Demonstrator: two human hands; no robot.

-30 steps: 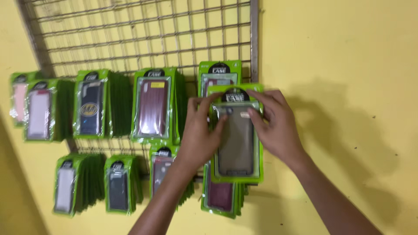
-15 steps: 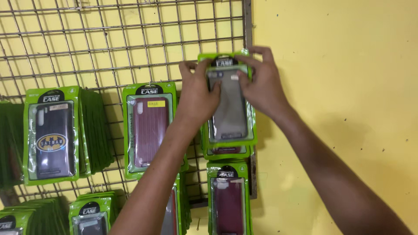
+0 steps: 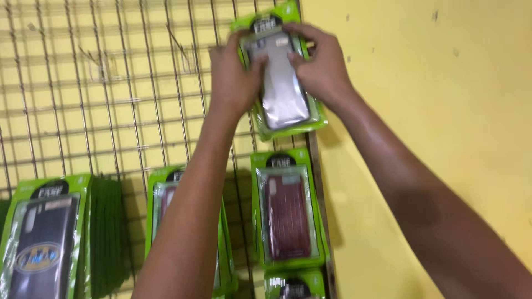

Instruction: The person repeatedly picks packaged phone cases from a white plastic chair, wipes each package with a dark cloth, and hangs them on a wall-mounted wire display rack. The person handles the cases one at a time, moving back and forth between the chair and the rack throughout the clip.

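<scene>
A phone case in green packaging (image 3: 285, 102) is held up against the top right part of a wire grid rack (image 3: 100, 94). My left hand (image 3: 233, 72) grips its left side and my right hand (image 3: 321, 63) grips its upper right side. The case inside looks dark and glossy, with glare on it. The package's top sits near the rack's upper edge. Whether it hangs on a hook is hidden behind my hands.
Below hang more green packages: a dark red case (image 3: 288, 213), one partly behind my left arm (image 3: 163, 199), a stack with a black case (image 3: 44, 243) at lower left. The rack's right frame bar (image 3: 318, 182) meets a bare yellow wall (image 3: 432, 111).
Both hands have carried the green package upward along the rack's right column, from level with the hanging rows to above them. The view has tilted up and closer.
</scene>
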